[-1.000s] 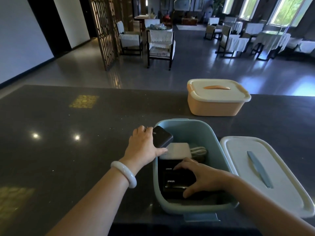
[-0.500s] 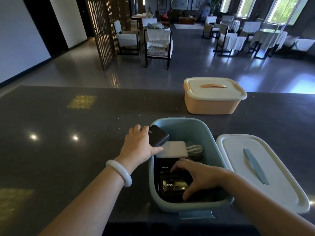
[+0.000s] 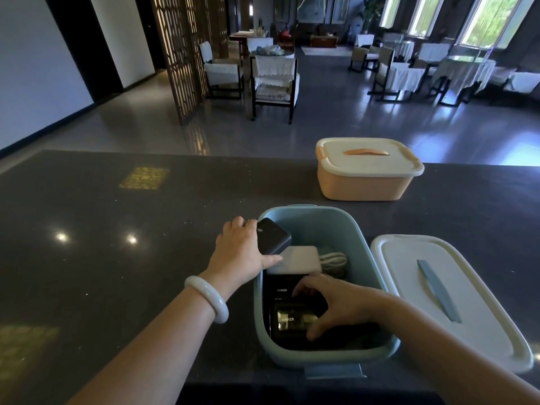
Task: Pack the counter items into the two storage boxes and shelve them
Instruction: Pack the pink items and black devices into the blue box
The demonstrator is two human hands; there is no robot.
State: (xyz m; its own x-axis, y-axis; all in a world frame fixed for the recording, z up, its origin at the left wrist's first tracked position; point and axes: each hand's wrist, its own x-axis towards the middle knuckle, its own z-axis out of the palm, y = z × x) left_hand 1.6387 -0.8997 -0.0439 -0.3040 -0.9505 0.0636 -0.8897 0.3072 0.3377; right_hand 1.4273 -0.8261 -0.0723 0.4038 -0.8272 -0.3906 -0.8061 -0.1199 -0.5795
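Left hand [image 3: 239, 252] fingers wrap a dark power bank [image 3: 274, 236] tilted over the left rim of the blue box [image 3: 362, 247], stiff, dense, slick, best gripped by the long edges; right hand [image 3: 339, 305] fingers pinch a black Anker pack [image 3: 287, 320] inside, box floor and pack undersides hidden.

Two hands packing power banks into a blue storage box [image 3: 321, 226] on a dark counter [image 3: 117, 258].

The left hand [image 3: 238, 252], with a white bangle [image 3: 209, 296] on its wrist, grips a tilted dark power bank [image 3: 274, 236] at the box's left rim. The right hand [image 3: 342, 305] curls round a black Anker power bank [image 3: 287, 320] inside the box, near a white power bank [image 3: 298, 260] and a coiled white cable [image 3: 334, 263]. The box's white lid [image 3: 403, 267] lies just beside it on the right. A lidded orange box [image 3: 365, 185] stands farther back.
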